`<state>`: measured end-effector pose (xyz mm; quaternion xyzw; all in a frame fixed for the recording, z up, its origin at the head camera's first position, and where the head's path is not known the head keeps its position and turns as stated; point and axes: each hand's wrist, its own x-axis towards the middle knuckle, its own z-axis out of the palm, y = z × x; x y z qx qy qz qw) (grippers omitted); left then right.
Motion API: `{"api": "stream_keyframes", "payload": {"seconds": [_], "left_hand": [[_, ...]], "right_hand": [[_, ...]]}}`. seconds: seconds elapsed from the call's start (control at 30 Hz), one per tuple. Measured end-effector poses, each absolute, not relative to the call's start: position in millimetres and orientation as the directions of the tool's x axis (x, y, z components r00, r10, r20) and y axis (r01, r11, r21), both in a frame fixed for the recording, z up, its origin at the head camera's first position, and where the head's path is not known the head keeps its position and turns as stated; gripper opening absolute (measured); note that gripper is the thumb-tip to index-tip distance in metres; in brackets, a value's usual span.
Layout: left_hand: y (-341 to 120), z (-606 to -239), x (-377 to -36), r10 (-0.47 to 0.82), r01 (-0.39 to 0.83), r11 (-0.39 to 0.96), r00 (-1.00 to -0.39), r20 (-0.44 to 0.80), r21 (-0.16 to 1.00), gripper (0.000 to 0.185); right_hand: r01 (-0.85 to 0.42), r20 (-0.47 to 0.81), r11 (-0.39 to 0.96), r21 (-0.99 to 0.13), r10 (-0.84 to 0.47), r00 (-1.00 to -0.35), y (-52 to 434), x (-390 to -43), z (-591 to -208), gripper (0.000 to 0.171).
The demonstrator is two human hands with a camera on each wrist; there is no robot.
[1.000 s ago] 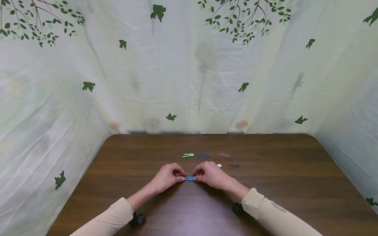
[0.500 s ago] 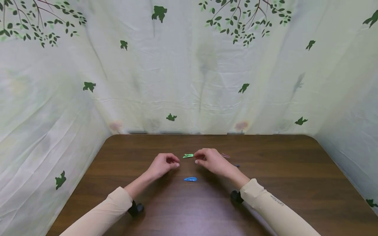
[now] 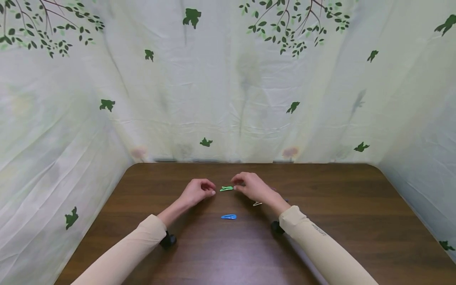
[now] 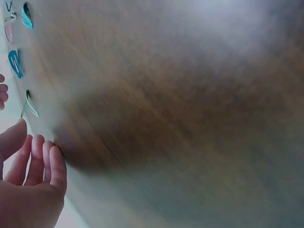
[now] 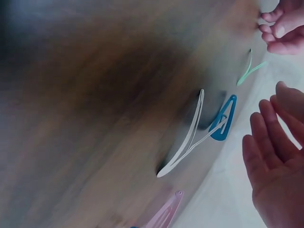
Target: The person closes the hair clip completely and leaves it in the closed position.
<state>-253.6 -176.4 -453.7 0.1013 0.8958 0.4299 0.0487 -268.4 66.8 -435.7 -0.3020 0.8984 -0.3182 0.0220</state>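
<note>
Both hands are closing in on the green hair clip (image 3: 226,188), which lies flat toward the middle of the brown table (image 3: 356,221), nearer its far edge. The left hand (image 3: 197,191) hovers just beside the clip's left end and the right hand (image 3: 250,186) just beside its right; fingers loosely curled, holding nothing (neither seems to touch it yet). I'd judge this the reach; next comes a pinch at each end. A blue clip (image 3: 228,216) lies nearer the person. Leaf-printed cloth (image 3: 228,79) curtains the table's far and side edges.
</note>
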Motion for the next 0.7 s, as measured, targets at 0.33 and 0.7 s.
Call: {"api": "stream_keyframes", "payload": {"seconds": [0.33, 0.7], "left_hand": [[-180.8, -455.3, -268.6, 0.344, 0.21, 0.585, -0.939, -0.005, 0.783, 0.015], [-186.8, -462.3, -279.2, 0.39, 0.227, 0.543, -0.921, -0.003, 0.808, 0.016]], "right_hand": [[-0.45, 0.015, 0.647, -0.615, -0.562, -0.827, 52.5, -283.6, -442.9, 0.022], [-0.439, 0.014, 0.654, -0.616, -0.548, -0.836, 48.5, -289.8, -448.7, 0.015]]}}
